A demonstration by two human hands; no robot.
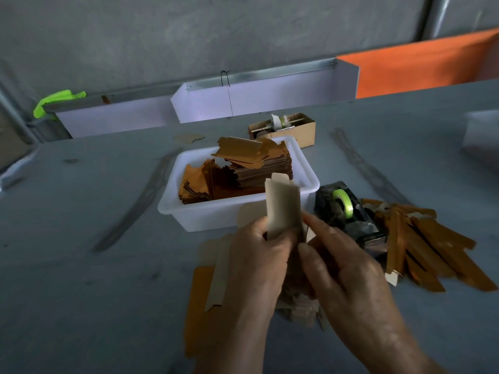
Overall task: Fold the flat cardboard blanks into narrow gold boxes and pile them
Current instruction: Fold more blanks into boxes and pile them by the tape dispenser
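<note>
My left hand [256, 255] grips an upright cardboard blank [283, 209], its pale grey-brown inner side facing me. My right hand [343, 263] pinches the same blank at its right edge with thumb and fingertips. Under my hands more flat blanks [205, 298] lie on the table, gold and grey sides showing. A white plastic tub [237, 211] behind holds stacks of gold blanks [259, 163]. To the right lies a pile of folded narrow gold boxes [432, 252], fanned out on the table.
A black tape dispenser [348, 211] with a green roll stands between the tub and the box pile. A small brown carton [294, 130] sits behind the tub. White partition boards [259, 101] and an orange board [421, 66] line the grey table's [81, 238] far edge.
</note>
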